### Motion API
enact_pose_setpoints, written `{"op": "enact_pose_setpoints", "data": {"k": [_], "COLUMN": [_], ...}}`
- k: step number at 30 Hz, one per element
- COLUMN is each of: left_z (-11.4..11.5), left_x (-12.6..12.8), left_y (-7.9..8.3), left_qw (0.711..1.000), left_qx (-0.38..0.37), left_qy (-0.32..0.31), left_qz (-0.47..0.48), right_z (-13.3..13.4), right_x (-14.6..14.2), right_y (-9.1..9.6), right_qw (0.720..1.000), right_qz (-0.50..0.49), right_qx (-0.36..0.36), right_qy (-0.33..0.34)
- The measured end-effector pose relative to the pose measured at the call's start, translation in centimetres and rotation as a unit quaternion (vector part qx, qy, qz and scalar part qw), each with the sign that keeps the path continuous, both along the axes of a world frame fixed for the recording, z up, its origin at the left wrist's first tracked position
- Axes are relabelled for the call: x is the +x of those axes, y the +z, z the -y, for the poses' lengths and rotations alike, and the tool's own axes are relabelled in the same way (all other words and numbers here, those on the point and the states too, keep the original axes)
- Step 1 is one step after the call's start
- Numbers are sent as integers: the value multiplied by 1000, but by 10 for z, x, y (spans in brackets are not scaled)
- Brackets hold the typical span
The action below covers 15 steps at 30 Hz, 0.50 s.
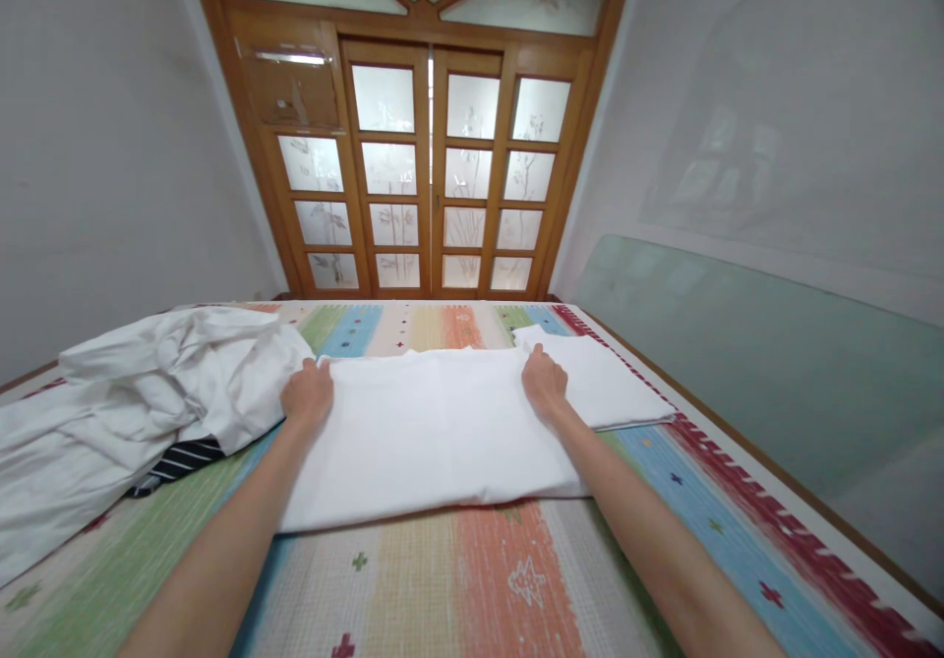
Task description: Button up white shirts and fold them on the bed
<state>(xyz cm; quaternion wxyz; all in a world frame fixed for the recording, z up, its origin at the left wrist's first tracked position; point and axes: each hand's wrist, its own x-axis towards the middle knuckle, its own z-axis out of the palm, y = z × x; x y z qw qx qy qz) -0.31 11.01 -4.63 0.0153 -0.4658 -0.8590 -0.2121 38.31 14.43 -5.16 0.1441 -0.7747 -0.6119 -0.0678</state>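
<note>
A white shirt-like garment (pixel 435 432) lies spread in a flat, folded strip across the patterned bed cover. My left hand (pixel 308 389) is closed on its far left corner, fingers curled over the edge. Along the same far edge, toward the right, my right hand (pixel 544 380) pinches the cloth. Beyond that hand a white folded section (pixel 609 383) extends to the right; whether it is a sleeve of the same garment I cannot tell. Just left of my left hand is a crumpled heap of white clothing (pixel 184 368).
A black-and-white striped piece of fabric (pixel 184 461) pokes out beneath the heap. The striped bed cover (pixel 413 589) spreads under everything. A pale green panel (pixel 737 343) runs along the right side, and wooden glazed doors (pixel 428 166) stand beyond the far edge.
</note>
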Motion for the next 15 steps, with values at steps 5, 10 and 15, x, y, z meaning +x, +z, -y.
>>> {"op": "enact_pose_setpoints", "data": {"k": [5,10,15], "left_z": [-4,-4,-5], "left_x": [-2,0,0], "left_y": [5,-2,-10], "left_qw": [997,1000,999], "left_qx": [52,11,-40], "left_qy": [40,28,13], "left_qz": [28,3,-17], "right_z": [-3,-8,-11], "right_x": [2,5,7], "right_y": [2,-10,-21], "right_qw": [999,998,996], "right_qz": [48,67,87], "right_qx": [23,1,-3], "right_qy": [4,3,9]}}
